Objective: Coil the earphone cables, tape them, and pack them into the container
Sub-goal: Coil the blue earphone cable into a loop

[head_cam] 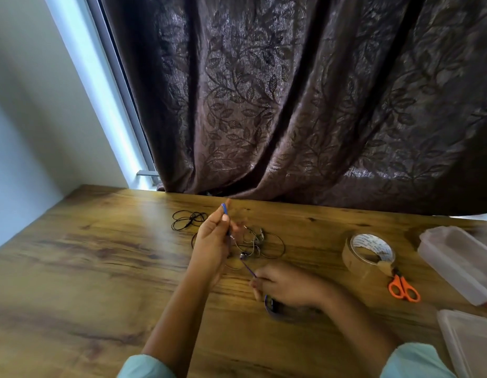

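Hands apart, left hand [211,242] pinching blue earphone cable [247,269] near its top, right hand [288,289] gripping its lower stretch

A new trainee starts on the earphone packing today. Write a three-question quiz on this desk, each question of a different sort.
1. Multiple choice: what lies next to the tape roll, on the person's side?
A) orange scissors
B) a stapler
C) a pen
2. True or false: the left hand and the right hand both hold the blue cable.
3. Fill in: the black cable lies in loose loops on the wooden ___.

Key: 1 A; 2 true; 3 table.
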